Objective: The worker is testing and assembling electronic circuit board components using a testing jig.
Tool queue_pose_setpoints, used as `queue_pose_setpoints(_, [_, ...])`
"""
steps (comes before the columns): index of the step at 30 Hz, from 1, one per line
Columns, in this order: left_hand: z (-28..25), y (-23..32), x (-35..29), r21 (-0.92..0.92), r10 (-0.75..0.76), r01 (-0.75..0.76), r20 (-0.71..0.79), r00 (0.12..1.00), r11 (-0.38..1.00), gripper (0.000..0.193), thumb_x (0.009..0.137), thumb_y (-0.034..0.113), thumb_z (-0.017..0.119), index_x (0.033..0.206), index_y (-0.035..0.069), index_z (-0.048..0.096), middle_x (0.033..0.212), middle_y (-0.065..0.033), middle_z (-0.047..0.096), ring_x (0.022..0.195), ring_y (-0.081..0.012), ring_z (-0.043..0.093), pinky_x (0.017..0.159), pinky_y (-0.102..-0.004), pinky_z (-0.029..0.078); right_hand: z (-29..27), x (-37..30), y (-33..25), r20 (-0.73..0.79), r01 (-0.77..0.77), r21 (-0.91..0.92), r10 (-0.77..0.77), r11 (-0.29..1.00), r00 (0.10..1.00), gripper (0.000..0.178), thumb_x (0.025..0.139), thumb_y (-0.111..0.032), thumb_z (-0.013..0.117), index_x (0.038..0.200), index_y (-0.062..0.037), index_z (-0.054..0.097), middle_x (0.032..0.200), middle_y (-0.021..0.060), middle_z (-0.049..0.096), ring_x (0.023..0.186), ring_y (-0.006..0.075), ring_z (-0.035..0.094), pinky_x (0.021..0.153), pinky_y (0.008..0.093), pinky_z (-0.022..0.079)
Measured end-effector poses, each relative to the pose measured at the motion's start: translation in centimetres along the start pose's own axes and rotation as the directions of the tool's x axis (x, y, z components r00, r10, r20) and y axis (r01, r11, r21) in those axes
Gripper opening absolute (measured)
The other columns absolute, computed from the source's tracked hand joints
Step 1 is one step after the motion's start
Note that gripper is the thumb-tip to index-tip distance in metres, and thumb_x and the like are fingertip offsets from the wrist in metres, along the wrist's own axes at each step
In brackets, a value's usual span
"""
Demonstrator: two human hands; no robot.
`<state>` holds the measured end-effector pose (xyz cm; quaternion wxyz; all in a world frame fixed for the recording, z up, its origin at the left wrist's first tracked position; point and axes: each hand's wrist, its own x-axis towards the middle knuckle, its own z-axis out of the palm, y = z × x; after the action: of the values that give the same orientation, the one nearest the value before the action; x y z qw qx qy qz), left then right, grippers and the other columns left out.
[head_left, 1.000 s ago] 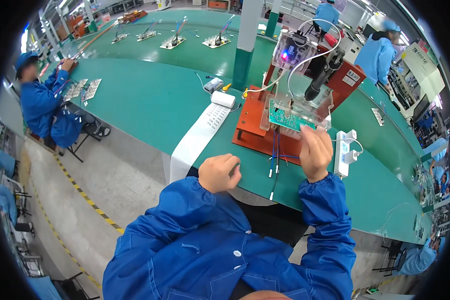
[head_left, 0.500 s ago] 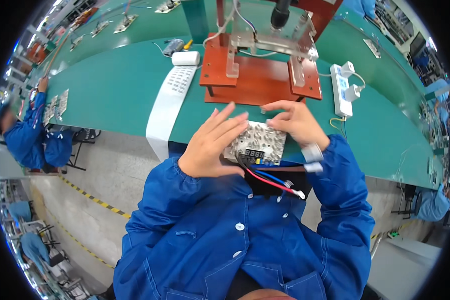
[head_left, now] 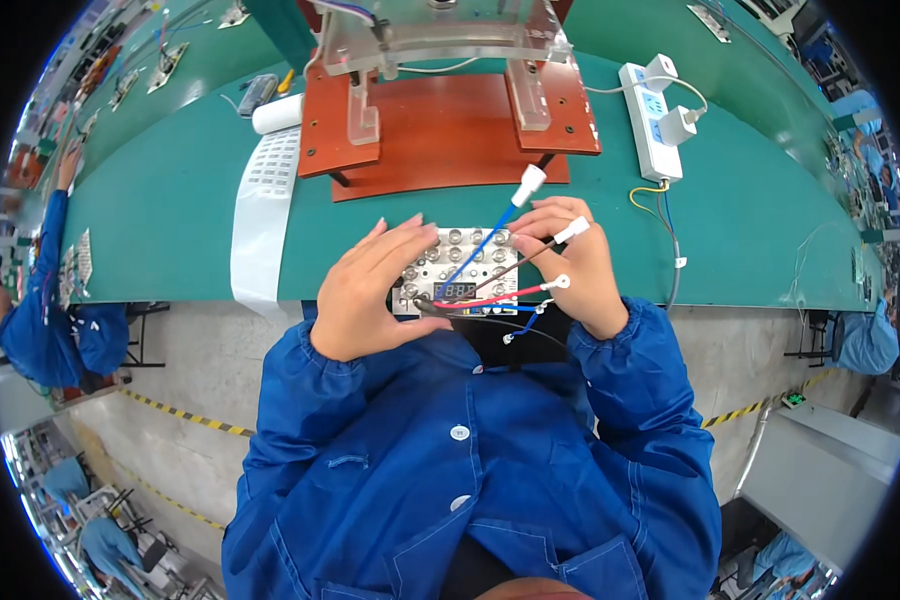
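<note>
A white circuit board (head_left: 430, 272) with several round metal parts and a small dark digit display lies at the table's near edge. My left hand (head_left: 370, 290) holds it by the left side, fingers over the far edge and thumb at the near edge. At its right side, my right hand (head_left: 580, 265) grips the far right corner with fingers curled. From the board's near left corner, a blue wire (head_left: 489, 239), a brown wire (head_left: 520, 263) and a red wire (head_left: 505, 297) fan out to the right. White connectors end the blue and brown ones; the red has a ring terminal.
Beyond the board stands a red-brown fixture (head_left: 440, 180) with clear plastic parts. A strip of white labels (head_left: 262, 230) runs off the near edge at left. A power strip (head_left: 652, 130) with plugs lies at right. Another person (head_left: 40, 270) sits far left.
The wires, which hung toward me, now spread across the board and to its right. My right hand has come down onto the board's right side. The whole view has shifted.
</note>
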<state>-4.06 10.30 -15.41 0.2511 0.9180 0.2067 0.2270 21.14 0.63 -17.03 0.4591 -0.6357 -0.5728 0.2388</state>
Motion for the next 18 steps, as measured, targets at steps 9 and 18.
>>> queue_pose_setpoints(9, [0.0, 0.0, -0.1, 0.014, -0.029, 0.029, 0.014, 0.999, 0.999, 0.087, 0.059, 0.030, 0.094, 0.135, 0.008, 0.059, 0.135, -0.0116, 0.063, 0.134, -0.0307, 0.055, 0.113, -0.0531, 0.040, 0.4, -0.2, 0.1, -0.025, 0.047, -0.094, -0.050, 0.994, 0.998, 0.005, 0.081, -0.002, 0.075, 0.086, -0.0024, 0.075, 0.094, 0.0066, 0.075, 0.109, 0.0289, 0.058, 0.096, 0.0402, 0.046])
queue_pose_setpoints(18, [0.3, 0.0, -0.3, -0.004, -0.053, 0.053, 0.009, 0.999, 0.999, 0.087, 0.060, 0.030, 0.093, 0.135, 0.007, 0.058, 0.135, -0.0123, 0.063, 0.132, -0.0310, 0.056, 0.113, -0.0498, 0.042, 1.8, -1.1, -0.2, -0.155, 0.083, -0.289, -0.132, 0.954, 0.979, 0.010, 0.078, -0.006, 0.079, 0.085, -0.0040, 0.072, 0.098, 0.0094, 0.070, 0.106, 0.0305, 0.061, 0.092, 0.0426, 0.048])
